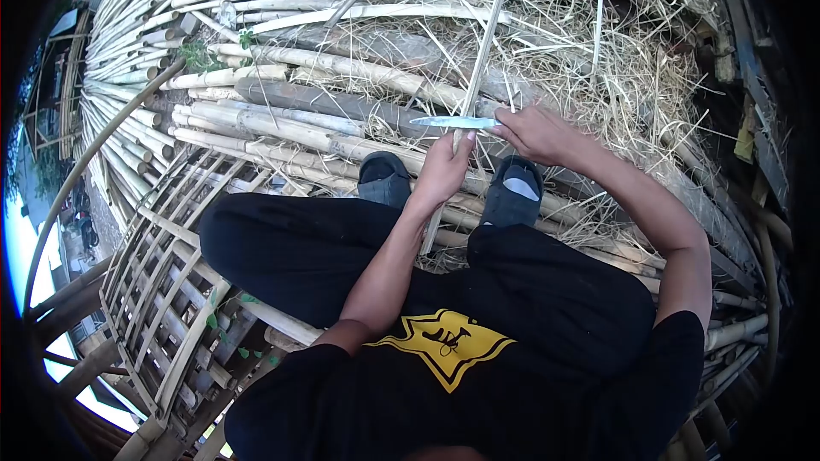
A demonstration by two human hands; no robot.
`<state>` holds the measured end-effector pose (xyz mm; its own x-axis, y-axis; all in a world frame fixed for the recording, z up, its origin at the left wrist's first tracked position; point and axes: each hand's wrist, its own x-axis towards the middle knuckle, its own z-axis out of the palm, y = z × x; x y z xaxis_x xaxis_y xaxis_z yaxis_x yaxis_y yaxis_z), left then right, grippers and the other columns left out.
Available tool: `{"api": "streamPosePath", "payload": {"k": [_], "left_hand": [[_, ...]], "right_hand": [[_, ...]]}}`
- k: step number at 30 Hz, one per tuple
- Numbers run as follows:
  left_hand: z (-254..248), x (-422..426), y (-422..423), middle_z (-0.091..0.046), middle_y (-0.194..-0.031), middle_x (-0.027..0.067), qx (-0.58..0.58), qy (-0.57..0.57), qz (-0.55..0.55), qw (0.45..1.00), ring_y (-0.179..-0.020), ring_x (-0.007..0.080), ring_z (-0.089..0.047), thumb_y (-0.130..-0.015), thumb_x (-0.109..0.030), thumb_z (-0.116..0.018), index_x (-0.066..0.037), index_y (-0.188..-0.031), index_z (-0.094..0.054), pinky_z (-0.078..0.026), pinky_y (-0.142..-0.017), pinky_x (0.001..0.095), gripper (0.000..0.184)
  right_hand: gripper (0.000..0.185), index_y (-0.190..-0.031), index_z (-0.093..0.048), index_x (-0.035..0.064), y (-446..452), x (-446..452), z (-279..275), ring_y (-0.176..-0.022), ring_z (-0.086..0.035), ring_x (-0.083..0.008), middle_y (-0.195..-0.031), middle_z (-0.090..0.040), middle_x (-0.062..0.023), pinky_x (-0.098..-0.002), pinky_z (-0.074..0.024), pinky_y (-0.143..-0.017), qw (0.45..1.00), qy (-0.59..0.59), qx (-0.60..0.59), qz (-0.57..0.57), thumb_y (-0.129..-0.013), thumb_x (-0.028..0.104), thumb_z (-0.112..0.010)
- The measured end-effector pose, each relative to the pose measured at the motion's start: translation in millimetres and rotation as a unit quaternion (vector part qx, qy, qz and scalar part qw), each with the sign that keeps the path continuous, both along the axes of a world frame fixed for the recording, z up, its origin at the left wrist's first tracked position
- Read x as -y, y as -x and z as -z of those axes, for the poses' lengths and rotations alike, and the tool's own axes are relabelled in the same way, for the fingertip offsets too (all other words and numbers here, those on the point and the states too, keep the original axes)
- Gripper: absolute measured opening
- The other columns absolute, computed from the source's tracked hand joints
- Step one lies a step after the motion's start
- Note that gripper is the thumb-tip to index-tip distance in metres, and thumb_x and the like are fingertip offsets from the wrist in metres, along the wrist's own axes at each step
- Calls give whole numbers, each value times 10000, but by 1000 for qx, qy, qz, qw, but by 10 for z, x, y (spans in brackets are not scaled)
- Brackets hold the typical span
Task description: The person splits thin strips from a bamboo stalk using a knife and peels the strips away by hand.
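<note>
My left hand point(442, 166) is closed around a long, narrow bamboo strip point(483, 53), which runs from near my lap up past my feet. In my right hand point(536, 134) I grip a knife point(453, 122); its handle is hidden in my fingers. The pale blade points left and lies across the strip, just above my left hand. Whether the edge is cutting into the strip cannot be made out. Below the hands are my two dark sandals point(384, 179), one on each side of the strip.
Bamboo poles point(282, 124) lie side by side under my feet, with a large stack of poles point(128, 94) to the left. Thin bamboo shavings point(632, 119) cover the ground at the right. A woven bamboo lattice point(171, 290) stands beside my left knee.
</note>
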<state>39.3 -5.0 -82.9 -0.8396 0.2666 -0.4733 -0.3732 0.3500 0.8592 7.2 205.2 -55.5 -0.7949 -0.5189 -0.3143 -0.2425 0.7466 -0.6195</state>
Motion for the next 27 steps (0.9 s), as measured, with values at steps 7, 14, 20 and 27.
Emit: {"api": "streamPosePath", "payload": {"k": [7,14,20,27], "left_hand": [[-107,-21,-10,-513,-618,114,-63,144,27,987,-568,205,-473,-989,-280,-488,54,-904,-553,-397,-567,388,351],[-298,-104,-148,-570,-662,238,-77,107,42,990,-600,400,-556,-972,-264,-510,74,-885,-525,-414,-579,457,350],[-148,-41,-76,-496,-624,68,-84,77,-11,993,-575,137,-430,-1000,-302,-476,40,-887,-538,-381,-543,343,365],[-230,-85,-68,-569,-666,270,-74,99,-11,992,-630,431,-574,-970,-238,-510,92,-911,-535,-406,-582,477,336]], "right_hand": [[397,-982,-517,62,103,-15,118,-699,-601,-435,-691,-599,-222,-539,-454,-625,996,-75,-22,-33,-980,434,-377],[587,-887,-592,5,912,-1659,290,-777,-614,-424,-784,-641,-235,-494,-458,-703,907,-166,-99,374,-1002,484,-272],[467,-912,-506,8,554,-1240,67,-604,-534,-310,-688,-553,-173,-445,-401,-600,944,6,-102,315,-1016,431,-338],[370,-928,-522,47,-69,-84,35,-708,-586,-444,-667,-577,-228,-528,-455,-666,997,2,56,61,-993,387,-389]]}}
